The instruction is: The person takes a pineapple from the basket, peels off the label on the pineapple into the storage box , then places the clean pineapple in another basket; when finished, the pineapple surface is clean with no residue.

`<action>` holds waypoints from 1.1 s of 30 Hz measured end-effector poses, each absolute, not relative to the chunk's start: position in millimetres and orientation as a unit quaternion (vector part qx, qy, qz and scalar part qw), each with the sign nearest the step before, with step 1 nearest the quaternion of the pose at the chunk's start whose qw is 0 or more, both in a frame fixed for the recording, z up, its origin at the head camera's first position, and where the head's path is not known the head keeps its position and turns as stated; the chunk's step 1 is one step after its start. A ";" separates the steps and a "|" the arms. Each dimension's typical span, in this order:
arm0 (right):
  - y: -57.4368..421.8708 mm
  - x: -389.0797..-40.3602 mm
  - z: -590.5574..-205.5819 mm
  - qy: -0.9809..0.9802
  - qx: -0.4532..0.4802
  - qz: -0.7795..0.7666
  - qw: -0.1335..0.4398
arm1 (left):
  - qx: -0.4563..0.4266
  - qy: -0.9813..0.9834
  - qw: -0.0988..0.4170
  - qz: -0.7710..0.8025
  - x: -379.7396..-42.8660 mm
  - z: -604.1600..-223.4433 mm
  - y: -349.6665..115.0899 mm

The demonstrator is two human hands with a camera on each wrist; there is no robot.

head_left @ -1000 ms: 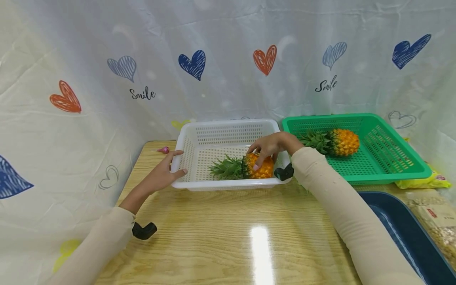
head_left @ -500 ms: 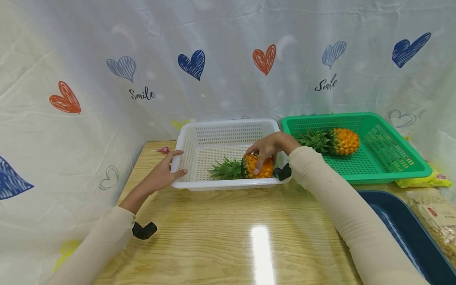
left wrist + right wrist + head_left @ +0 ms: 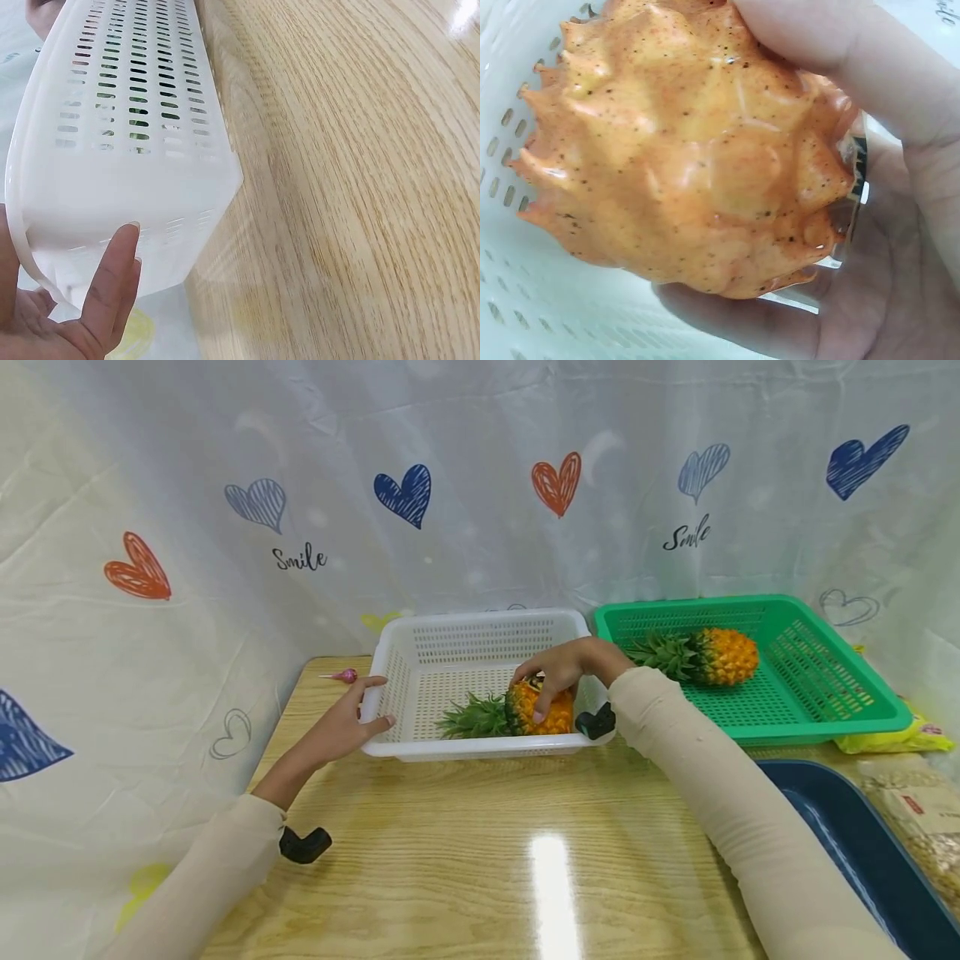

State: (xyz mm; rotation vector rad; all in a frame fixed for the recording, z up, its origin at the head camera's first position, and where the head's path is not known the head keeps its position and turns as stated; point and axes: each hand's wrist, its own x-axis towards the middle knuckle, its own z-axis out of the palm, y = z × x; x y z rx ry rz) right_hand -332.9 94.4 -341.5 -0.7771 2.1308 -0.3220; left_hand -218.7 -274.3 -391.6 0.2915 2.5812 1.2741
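Observation:
A pineapple (image 3: 525,708) with a green leafy crown lies on its side in the white perforated basket (image 3: 480,747), by its front right corner. From above, my right hand (image 3: 557,673) grips its orange body. The right wrist view shows fingers and thumb on both sides of the pineapple (image 3: 682,157), with a shiny label at the palm. At the basket's left end, my left hand (image 3: 347,718) holds the rim. In the left wrist view, fingers of the left hand (image 3: 82,322) lie against the outside of the white basket (image 3: 135,180).
A green basket (image 3: 817,731) on the right holds another pineapple (image 3: 727,657). Nearer stands a dark blue tray (image 3: 847,843), with a bag of grains or nuts (image 3: 918,818) and a yellow packet (image 3: 896,739) beside it. A pink lollipop (image 3: 347,676) lies left of the white basket.
My right hand and the pineapple it grips have shifted slightly left within the white basket. The left hand stays on the rim.

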 end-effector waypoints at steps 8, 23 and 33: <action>97.2 -331.7 -337.3 0.852 -0.339 -0.130 0.378 | 0.099 0.888 0.123 0.432 -217.2 -388.6 -271.7; 117.9 -327.3 -314.1 0.869 -0.343 -0.185 0.304 | 0.093 0.892 0.119 0.426 -216.8 -388.1 -271.3; 129.2 -315.9 -305.8 0.866 -0.363 -0.198 0.281 | 0.092 0.896 0.114 0.420 -217.0 -389.5 -270.6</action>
